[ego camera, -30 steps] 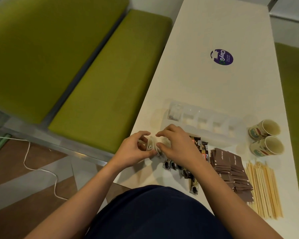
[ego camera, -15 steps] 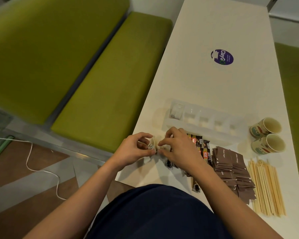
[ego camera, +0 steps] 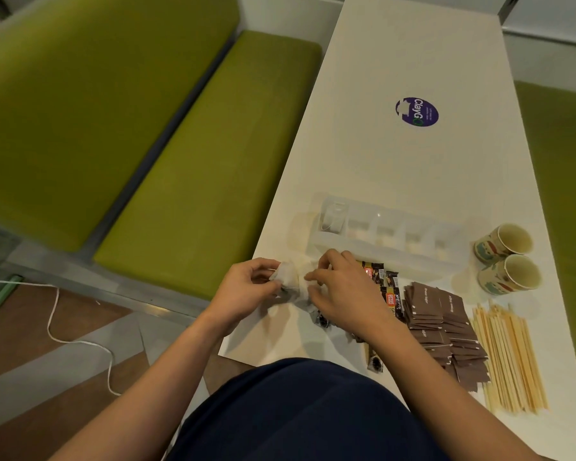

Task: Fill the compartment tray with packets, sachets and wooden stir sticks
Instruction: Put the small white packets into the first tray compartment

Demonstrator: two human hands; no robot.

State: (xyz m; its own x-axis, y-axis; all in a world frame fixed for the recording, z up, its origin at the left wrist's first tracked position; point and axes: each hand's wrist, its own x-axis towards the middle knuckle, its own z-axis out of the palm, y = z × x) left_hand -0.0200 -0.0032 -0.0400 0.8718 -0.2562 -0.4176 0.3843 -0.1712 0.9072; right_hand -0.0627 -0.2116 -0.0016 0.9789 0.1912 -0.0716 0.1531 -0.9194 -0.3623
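A long white surface [ego camera: 396, 168] runs away from you, with green bench cushions [ego camera: 193, 181] beside it and a round purple sticker [ego camera: 417, 112] farther up.

Your left grip [ego camera: 246, 289] and right grip [ego camera: 341, 287] are both curled at the near edge, each pinching part of a small bunch of white sachets [ego camera: 288, 277] held between them. The clear compartment tray [ego camera: 393, 252] lies just beyond the right grip. Its end compartment, nearest the left grip, already holds something pale; the others look bare.

Judged by their look, the sachets are very light, soft and thin, likely to crumple or fan apart. Hold the bunch by its flat faces, thumb against fingers, rather than by a corner.

To the right of the right grip lie dark stick packets [ego camera: 384, 284], then brown packets [ego camera: 441, 324], then wooden stir sticks [ego camera: 509, 357]. These are stiff and light, and best gathered around the middle. Two paper cups [ego camera: 504, 257] stand beyond them.

Compared with half a second ago, the grips have drawn slightly apart, so more of the white bunch shows. Everything else lies as it did.
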